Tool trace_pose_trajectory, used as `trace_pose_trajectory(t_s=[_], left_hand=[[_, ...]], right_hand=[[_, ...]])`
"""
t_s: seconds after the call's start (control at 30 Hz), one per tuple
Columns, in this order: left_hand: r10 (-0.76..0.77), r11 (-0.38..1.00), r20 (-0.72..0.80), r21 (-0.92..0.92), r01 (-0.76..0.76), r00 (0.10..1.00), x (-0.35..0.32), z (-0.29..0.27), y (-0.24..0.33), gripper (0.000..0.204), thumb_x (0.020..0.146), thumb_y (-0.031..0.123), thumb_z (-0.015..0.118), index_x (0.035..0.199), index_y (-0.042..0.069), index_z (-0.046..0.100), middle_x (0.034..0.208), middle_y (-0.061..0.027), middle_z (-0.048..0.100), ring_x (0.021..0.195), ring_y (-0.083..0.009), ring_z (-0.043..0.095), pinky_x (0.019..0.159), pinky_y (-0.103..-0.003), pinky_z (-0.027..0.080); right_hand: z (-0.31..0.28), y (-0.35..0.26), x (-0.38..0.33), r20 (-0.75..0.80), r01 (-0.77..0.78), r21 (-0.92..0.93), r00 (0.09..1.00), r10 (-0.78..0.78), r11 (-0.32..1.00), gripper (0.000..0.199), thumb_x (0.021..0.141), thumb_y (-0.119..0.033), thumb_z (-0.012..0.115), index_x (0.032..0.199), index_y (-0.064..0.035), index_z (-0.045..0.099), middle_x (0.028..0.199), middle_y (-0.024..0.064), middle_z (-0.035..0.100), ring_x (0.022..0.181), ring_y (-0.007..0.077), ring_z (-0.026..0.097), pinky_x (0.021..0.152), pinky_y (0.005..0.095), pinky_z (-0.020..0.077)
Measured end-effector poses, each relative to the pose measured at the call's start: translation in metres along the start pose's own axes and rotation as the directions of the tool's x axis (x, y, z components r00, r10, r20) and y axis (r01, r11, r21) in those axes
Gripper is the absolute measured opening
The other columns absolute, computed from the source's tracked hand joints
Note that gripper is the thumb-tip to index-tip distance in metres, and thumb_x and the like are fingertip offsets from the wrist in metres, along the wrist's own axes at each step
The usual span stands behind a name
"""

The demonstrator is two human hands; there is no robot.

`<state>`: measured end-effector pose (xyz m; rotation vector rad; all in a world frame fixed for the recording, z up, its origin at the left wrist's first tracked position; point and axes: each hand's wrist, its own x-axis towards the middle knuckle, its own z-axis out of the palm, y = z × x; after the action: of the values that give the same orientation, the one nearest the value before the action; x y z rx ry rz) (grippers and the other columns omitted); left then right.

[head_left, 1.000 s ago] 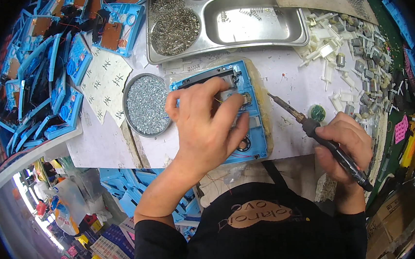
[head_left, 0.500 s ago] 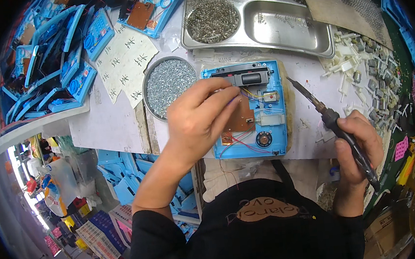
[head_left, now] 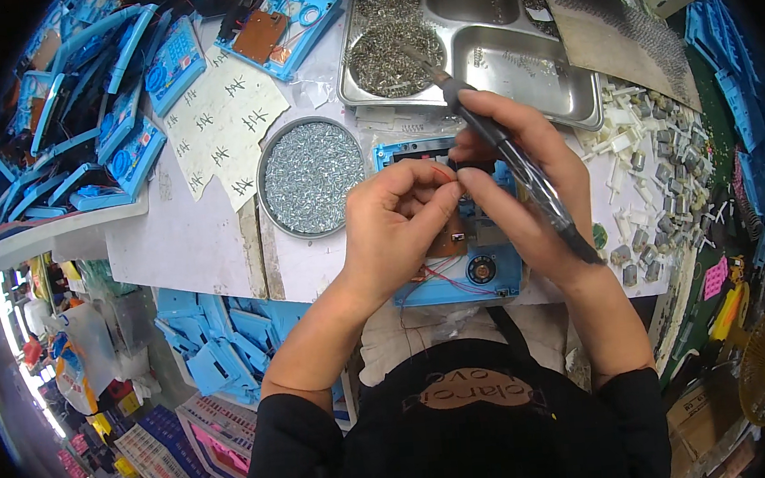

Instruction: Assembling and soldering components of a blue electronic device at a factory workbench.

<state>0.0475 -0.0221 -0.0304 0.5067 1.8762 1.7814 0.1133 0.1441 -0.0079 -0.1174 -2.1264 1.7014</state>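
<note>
A blue plastic casing lies in front of me with its inside facing up. It holds a brown circuit board, a round black part and thin red wires. Above it, my left hand pinches a thin orange-red wire. My right hand grips a soldering iron, its tip slanting away over the metal tray. Thumb and finger of that hand also close in at the wire's end, meeting the left fingertips. Both hands hide much of the casing's inside.
A round tin of small screws stands left of the casing. Beyond is a steel compartment tray with springs. White plastic parts and small motors lie scattered at right. Blue casings pile up at far left.
My right hand has come from the right side to the casing, with the soldering iron now pointing away. Its fingertips meet my left hand's at the wire. The view has shifted slightly.
</note>
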Motion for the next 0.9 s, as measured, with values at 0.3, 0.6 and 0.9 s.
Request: trace_pose_trajectory(t_s=[0.3, 0.6, 0.9], left_hand=[[0.358, 0.87, 0.034, 0.351, -0.347, 0.933, 0.008, -0.011, -0.001, 0.007, 0.088, 0.005, 0.077, 0.094, 0.002, 0.075, 0.088, -0.009, 0.068, 0.074, -0.0176, 0.066, 0.065, -0.028, 0.051], [0.265, 0.874, 0.059, 0.407, -0.266, 0.962, 0.006, -0.012, 0.006, 0.008, 0.083, 0.006, 0.075, 0.088, 0.001, 0.071, 0.101, -0.0074, 0.052, 0.084, -0.0149, 0.054, 0.07, -0.025, 0.045], [0.36, 0.772, 0.097, 0.527, -0.355, 0.928, 0.009, -0.01, 0.002, 0.009, 0.077, 0.003, 0.076, 0.079, 0.001, 0.068, 0.098, -0.0122, 0.053, 0.068, -0.0209, 0.058, 0.062, -0.032, 0.05]], right_hand=[[0.004, 0.006, -0.004, -0.039, 0.052, -0.114, 0.998, -0.056, 0.992, 0.051, 0.085, 0.004, 0.073, 0.134, -0.0071, 0.065, 0.109, 0.0113, 0.07, 0.091, 0.0178, 0.071, 0.083, 0.0303, 0.0564], [-0.003, 0.01, -0.016, -0.093, 0.105, -0.216, 0.987, -0.127, 0.971, 0.052, 0.081, 0.006, 0.076, 0.132, -0.0057, 0.066, 0.1, 0.0097, 0.068, 0.085, 0.0183, 0.068, 0.079, 0.03, 0.0548], [-0.063, -0.002, -0.048, 0.034, 0.234, -0.294, 0.972, -0.234, 0.927, 0.037, 0.082, -0.006, 0.08, 0.117, 0.0007, 0.067, 0.08, 0.0117, 0.065, 0.068, 0.02, 0.059, 0.062, 0.0297, 0.0453]])
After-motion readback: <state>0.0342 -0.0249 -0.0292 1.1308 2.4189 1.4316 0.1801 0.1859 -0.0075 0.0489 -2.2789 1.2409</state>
